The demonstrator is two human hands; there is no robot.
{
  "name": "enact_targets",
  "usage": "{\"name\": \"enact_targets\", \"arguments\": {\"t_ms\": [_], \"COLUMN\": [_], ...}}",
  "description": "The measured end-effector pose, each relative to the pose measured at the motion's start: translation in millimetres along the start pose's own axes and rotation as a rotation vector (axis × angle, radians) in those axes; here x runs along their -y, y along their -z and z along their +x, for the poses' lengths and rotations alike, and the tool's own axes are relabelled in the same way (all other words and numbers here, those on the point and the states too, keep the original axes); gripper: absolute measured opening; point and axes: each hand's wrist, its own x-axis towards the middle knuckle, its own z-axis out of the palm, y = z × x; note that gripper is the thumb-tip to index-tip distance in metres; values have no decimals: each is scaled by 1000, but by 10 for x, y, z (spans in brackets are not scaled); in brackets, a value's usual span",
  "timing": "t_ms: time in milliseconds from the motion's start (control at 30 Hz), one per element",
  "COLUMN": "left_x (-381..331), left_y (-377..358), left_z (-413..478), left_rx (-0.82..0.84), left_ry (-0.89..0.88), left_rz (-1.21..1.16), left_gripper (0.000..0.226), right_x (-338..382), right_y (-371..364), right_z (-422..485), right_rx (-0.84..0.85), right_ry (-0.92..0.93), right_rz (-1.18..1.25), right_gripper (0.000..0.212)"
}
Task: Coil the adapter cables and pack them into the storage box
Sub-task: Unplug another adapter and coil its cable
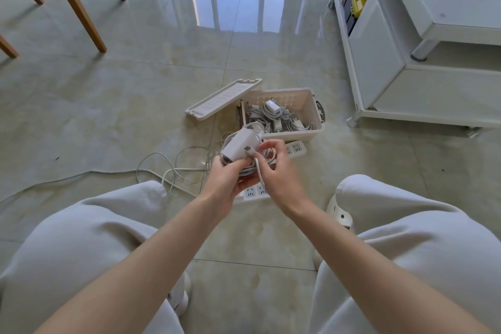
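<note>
My left hand [229, 176] grips a white power adapter [238, 145] together with a bundle of its coiled white cable. My right hand [276, 171] pinches the cable's plug end [250, 153] against the adapter. The beige storage box [311, 106] stands open on the floor just beyond my hands, with several coiled white adapters and cables [276, 116] inside. Its lid [222, 99] lies to the box's left. A loose white cable [168, 168] trails over the floor to the left.
A white power strip [254, 192] lies on the tiled floor under my hands, running toward the box. A white cabinet [423, 62] stands at the right. Wooden chair legs [78, 8] stand at the far left. My knees frame the bottom of the view.
</note>
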Motion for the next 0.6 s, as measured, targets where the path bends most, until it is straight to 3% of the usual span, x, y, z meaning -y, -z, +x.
{"name": "enact_targets", "arguments": {"t_ms": [200,300,467,600], "left_x": [108,132,149,150], "left_y": [33,27,84,138], "left_z": [14,20,77,131], "left_rx": [-19,-65,-137,-184], "left_ry": [23,-5,-8,30], "left_rz": [86,165,250,295], "left_gripper": [40,41,36,34], "right_x": [-22,-39,55,91], "right_y": [42,51,33,6], "right_z": [48,45,-22,-61], "right_rx": [73,21,-106,-100], "right_ry": [-42,-1,159,77], "right_rz": [-146,-238,-172,27], "right_gripper": [15,11,11,14]}}
